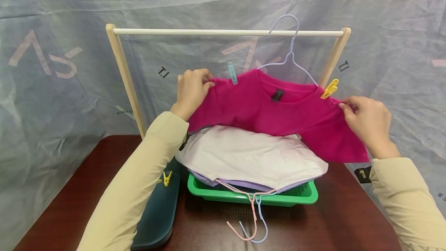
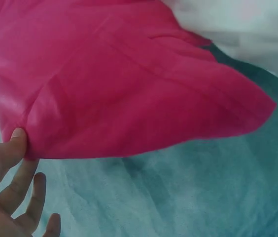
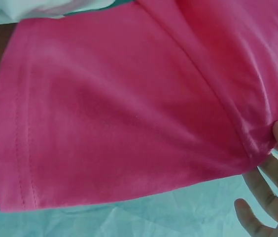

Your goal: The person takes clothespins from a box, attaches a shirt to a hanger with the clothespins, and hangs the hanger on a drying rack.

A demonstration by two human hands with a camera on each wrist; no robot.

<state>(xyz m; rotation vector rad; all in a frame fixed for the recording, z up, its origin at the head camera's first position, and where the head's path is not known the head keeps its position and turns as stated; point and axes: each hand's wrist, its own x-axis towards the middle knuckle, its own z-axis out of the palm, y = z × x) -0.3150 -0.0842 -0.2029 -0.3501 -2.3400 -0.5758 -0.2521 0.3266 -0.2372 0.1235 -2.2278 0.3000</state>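
A magenta T-shirt [image 1: 278, 111] hangs on a lilac hanger [image 1: 292, 49], whose hook loops over the white rail [image 1: 195, 32]. A light blue clothespin [image 1: 232, 73] grips its left shoulder, and a yellow clothespin [image 1: 330, 88] its right shoulder near the collar. My left hand [image 1: 192, 90] pinches the left sleeve along its top edge, thumb in front. With thumb and fingers, my right hand [image 1: 370, 121] pinches the top of the right sleeve. Both sleeves are drawn out sideways; in the right wrist view the stitched hem of the sleeve [image 3: 23, 123] hangs down.
Below the T-shirt, a white garment [image 1: 251, 156] lies over a green basket [image 1: 251, 198], with a pink hanger [image 1: 253, 220] and a blue hanger [image 1: 265, 226] poking out in front. Left of it stands a dark tray [image 1: 153, 216] with a yellow clothespin [image 1: 167, 178]. Wooden posts [image 1: 126, 76] carry the rail.
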